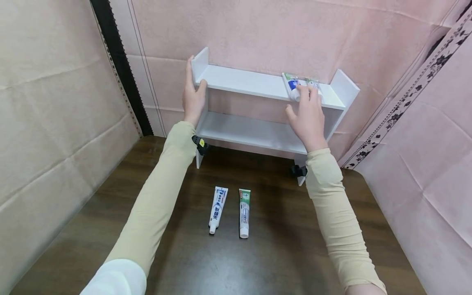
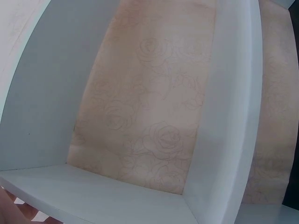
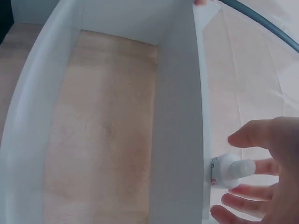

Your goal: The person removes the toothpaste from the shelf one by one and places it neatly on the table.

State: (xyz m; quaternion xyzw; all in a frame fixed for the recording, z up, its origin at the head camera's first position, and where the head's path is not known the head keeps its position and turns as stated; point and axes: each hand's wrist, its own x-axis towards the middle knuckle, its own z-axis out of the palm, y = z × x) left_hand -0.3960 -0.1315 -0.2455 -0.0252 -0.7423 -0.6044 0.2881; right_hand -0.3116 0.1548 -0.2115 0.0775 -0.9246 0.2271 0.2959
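A white two-tier shelf (image 1: 243, 80) stands at the back of the table. My left hand (image 1: 194, 100) grips its left side panel, thumb in front and fingers behind; some fingers (image 2: 13, 210) show past the panel in the left wrist view. On the upper board, toward the right, lie a blue-and-white toothpaste tube (image 1: 291, 84) and a second tube (image 1: 312, 83), partly hidden by my right hand (image 1: 309, 123). That hand is at the tubes' cap ends, its thumb apart from them. In the right wrist view, its fingers spread around a white-capped tube (image 3: 224, 170); contact is unclear.
Two more toothpaste tubes lie on the dark wooden table (image 1: 287, 254) in front of the shelf: one white and blue (image 1: 218, 209), one green and white (image 1: 244, 213). The lower board (image 1: 254, 130) sits beneath the upper one. Pink cloth walls (image 1: 258, 32) surround the table.
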